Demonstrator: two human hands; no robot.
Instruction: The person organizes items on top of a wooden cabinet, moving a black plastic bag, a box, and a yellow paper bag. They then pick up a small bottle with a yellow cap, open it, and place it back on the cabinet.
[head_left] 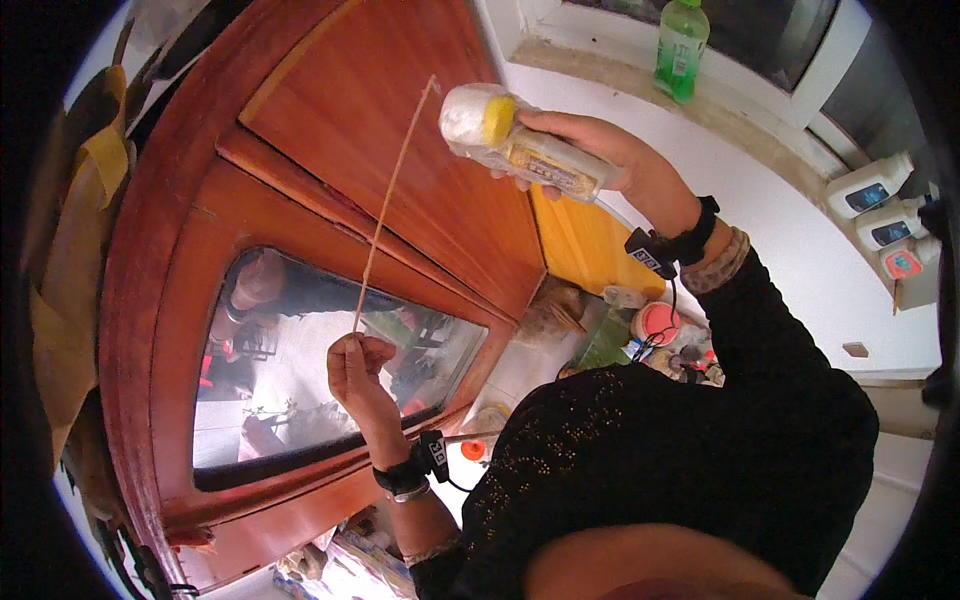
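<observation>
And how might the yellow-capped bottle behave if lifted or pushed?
The bottle is probably light enough for one-handed lifting, as the right hand alone holds it up. Its shiny, film-like surface could be slippery. Its long body might tip if stood upright and pushed.

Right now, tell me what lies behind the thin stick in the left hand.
Behind the thin stick, red-brown wood shows along most of its length, and a reflective pane at its lower end. Whatever the left hand covers there cannot be seen.
</observation>
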